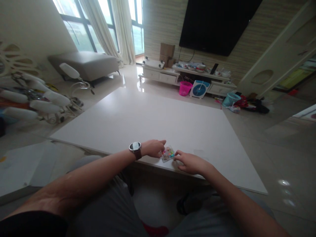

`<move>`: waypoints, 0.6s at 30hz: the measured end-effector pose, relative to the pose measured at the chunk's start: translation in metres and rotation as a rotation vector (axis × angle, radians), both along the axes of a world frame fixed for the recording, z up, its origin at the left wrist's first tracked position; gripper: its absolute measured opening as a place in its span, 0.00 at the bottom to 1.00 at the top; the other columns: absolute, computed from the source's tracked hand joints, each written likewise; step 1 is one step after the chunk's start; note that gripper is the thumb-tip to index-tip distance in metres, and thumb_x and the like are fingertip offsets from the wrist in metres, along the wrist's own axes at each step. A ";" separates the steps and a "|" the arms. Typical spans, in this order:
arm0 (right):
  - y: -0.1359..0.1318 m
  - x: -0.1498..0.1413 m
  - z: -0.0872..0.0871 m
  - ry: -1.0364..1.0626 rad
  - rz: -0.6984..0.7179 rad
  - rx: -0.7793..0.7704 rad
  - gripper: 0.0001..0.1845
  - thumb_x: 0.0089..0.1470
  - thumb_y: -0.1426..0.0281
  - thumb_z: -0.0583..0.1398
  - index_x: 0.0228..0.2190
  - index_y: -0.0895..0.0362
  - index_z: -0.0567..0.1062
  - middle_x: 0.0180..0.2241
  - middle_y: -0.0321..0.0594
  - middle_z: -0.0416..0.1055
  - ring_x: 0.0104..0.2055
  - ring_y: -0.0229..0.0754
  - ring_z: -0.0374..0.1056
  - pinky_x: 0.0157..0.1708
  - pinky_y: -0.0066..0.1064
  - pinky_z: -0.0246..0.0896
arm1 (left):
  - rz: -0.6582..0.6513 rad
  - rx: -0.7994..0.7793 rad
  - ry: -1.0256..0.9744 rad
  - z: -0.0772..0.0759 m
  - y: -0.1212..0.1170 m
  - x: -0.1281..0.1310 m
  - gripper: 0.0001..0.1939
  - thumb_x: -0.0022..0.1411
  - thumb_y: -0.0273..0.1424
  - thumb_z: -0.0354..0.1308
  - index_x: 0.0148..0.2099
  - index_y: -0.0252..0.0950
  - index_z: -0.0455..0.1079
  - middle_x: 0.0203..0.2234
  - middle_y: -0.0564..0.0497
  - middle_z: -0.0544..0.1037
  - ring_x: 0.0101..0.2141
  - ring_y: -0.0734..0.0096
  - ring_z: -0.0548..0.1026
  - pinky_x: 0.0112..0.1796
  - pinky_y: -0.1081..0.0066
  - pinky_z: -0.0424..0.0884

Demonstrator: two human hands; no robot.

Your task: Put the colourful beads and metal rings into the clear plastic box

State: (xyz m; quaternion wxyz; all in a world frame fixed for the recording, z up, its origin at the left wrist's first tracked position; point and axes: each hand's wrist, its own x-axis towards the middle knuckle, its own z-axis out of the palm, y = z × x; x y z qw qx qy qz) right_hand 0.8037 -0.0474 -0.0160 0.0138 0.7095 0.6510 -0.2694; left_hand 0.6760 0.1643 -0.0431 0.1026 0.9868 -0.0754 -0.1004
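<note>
Keeping light, even contact at both sides suits the small clear case at the white table's near edge; the left hand points its index finger, grip unclear, while the right hand has fingers loosely spread.

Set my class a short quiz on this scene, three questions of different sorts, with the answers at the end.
1. True or false: the watch is worn on the right wrist.
2. What colour is the basket just left of the blue-and-white fan in the picture?
a) green
b) pink
c) black
3. What is between the left hand and the right hand?

Key: 1. False; 2. b; 3. a small, clear, flat item with colourful bits
</note>
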 end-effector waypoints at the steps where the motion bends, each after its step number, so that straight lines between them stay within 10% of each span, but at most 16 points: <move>1: 0.000 0.000 0.000 0.000 0.000 0.000 0.22 0.54 0.69 0.58 0.51 0.54 0.74 0.55 0.46 0.67 0.44 0.47 0.72 0.42 0.35 0.64 | -0.005 -0.004 0.005 0.001 0.000 0.000 0.12 0.57 0.33 0.56 0.39 0.41 0.80 0.41 0.48 0.72 0.28 0.70 0.74 0.29 0.67 0.66; 18: 0.000 0.001 -0.003 -0.008 0.010 0.002 0.21 0.54 0.69 0.58 0.51 0.54 0.74 0.55 0.46 0.67 0.44 0.47 0.72 0.41 0.34 0.64 | -0.002 -0.014 -0.038 0.002 0.003 0.001 0.12 0.61 0.35 0.55 0.43 0.40 0.77 0.40 0.49 0.74 0.31 0.68 0.75 0.30 0.69 0.66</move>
